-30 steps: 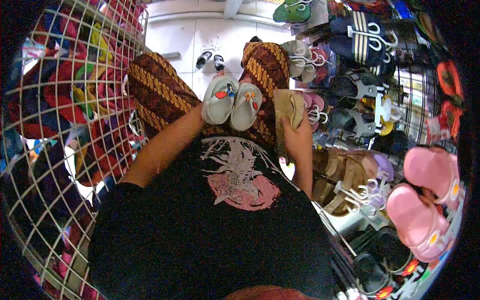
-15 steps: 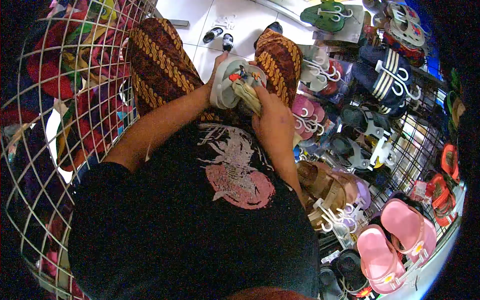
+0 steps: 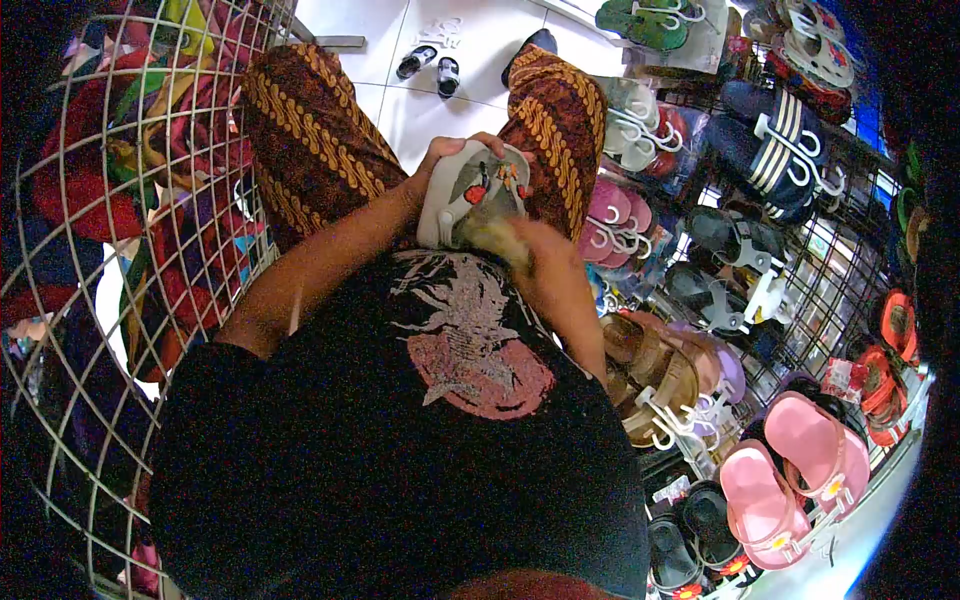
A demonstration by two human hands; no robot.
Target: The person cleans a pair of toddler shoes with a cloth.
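Observation:
A light grey clog (image 3: pixel 440 205) with red and orange charms on it is held up in front of my waist. My left hand (image 3: pixel 443 158) is closed around its far end, with the fingers partly hidden behind it. My right hand (image 3: pixel 545 250) is closed on a pale yellowish cloth (image 3: pixel 497 240), blurred by motion, which is against the near part of the clog. Whether it is a folded cloth or something firmer is hard to make out.
A wire mesh rack (image 3: pixel 150 130) with colourful fabric stands at left. On the right, a black wire rack (image 3: pixel 825 290) carries many sandals, among them pink clogs (image 3: pixel 760 500) and striped navy slides (image 3: pixel 770 150). Small black-and-white sandals (image 3: pixel 447 77) lie on the tiled floor (image 3: pixel 400 120).
The clog has come slightly nearer my body and turned a little. My right hand and the cloth have moved down across it, and the cloth is now blurred.

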